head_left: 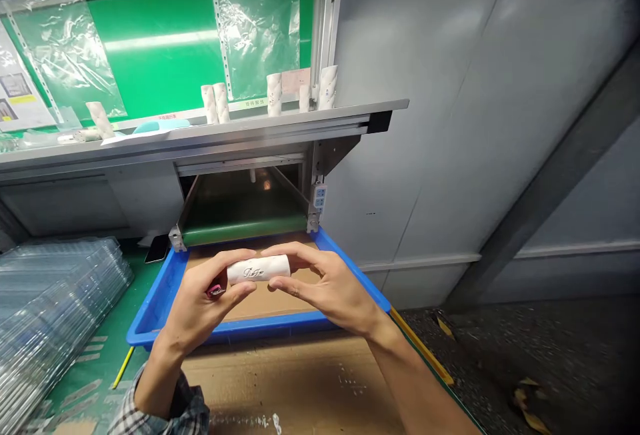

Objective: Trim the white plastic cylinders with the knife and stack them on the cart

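Observation:
Both my hands hold one white cylinder [260, 268] with a cursive logo, lying sideways above a blue tray [155, 302]. My left hand [205, 305] grips its left end, and a small pink object [216, 290] sits between those fingers. My right hand [325, 285] pinches the right end between fingers and thumb. The tray is lined with brown cardboard [270, 298].
A green conveyor belt [240, 228] ends just behind the tray under a grey shelf [210, 132] carrying several white cylinders [274, 94]. A stack of clear plastic trays [50, 302] lies left. A cardboard sheet [290, 382] covers the near table. Grey wall and dark floor are right.

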Demonstrator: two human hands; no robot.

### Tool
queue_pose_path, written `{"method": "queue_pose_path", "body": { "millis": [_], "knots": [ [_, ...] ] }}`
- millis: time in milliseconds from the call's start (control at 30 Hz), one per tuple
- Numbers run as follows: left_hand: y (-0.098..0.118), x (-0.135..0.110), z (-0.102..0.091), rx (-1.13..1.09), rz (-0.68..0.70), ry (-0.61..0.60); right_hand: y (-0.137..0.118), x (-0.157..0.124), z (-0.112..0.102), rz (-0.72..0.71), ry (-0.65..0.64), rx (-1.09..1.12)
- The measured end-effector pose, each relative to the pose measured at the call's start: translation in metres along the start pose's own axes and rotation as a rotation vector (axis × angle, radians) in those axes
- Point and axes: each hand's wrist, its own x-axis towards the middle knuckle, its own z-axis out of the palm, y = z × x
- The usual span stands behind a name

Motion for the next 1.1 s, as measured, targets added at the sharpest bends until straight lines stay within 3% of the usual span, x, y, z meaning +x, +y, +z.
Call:
{"method": "queue_pose_path", "body": {
  "millis": [567, 1100],
  "knots": [
    [-0.0024, -0.0004, -0.0005, 0.045, 0.078, 0.006, 0.0006, 0.0001, 0.0052, -0.083, 0.036, -0.066],
    [-0.0021, 0.0009, -0.0046, 0.084, 0.049, -0.016, 0.0019, 0.0017, 0.0053, -0.118, 0.035, -0.094]
  ]
}}
